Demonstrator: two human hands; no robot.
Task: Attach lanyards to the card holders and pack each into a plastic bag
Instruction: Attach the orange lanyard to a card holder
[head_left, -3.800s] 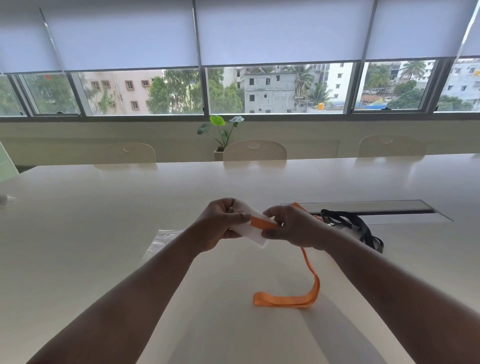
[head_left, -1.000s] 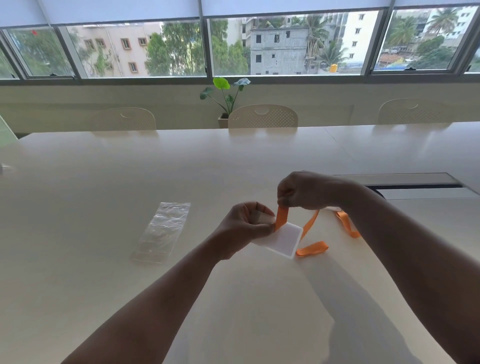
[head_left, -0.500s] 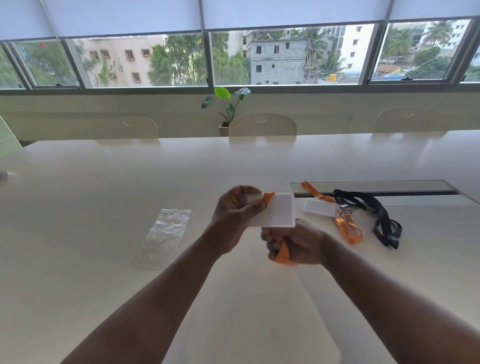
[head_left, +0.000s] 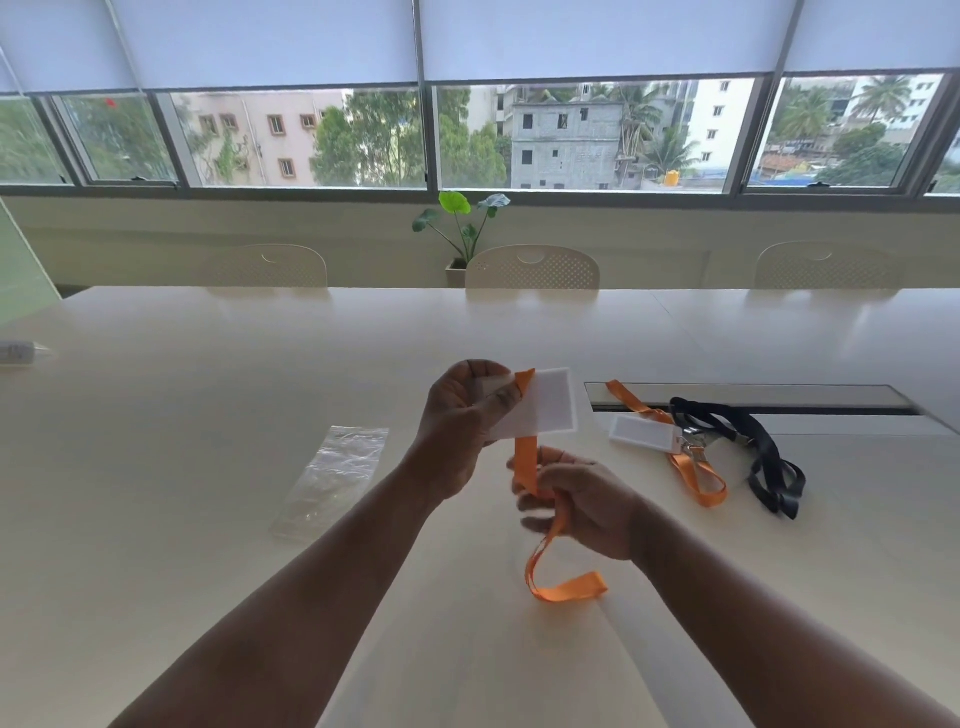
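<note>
Nearest: loose end loop of the flat orange fabric lanyard (head_left: 563, 590) hangs below the hands, just above the pale cream counter (head_left: 156, 519); contact with the surface cannot be told.

Right hand (head_left: 582, 501): fingers curled round the orange strap, which passes through the grip; fingertips blurred. Held above the counter, below the left hand.

Left hand (head_left: 462, 426): raised, thumb and fingers pinching the left edge of the white rectangular plastic card holder (head_left: 545, 402). Holder is held flat-face toward the camera, long side roughly level. The orange strap crosses the holder's upper left corner and runs down behind it to the right hand. Whether the clip is fastened cannot be told.

Left of the forearms: clear crumpled plastic bag (head_left: 337, 475), lying flat on the counter, well apart from both hands.

Right, farther back: second white card holder (head_left: 641, 431) lying flat with a second orange lanyard (head_left: 696, 475) at its metal clip; just beside it a black lanyard (head_left: 769, 457) in a loose heap, touching the orange one near the clip.

Far: cream perforated chairs (head_left: 532, 267) along the counter's back edge; small potted green plant (head_left: 465, 223) under the windows.
</note>
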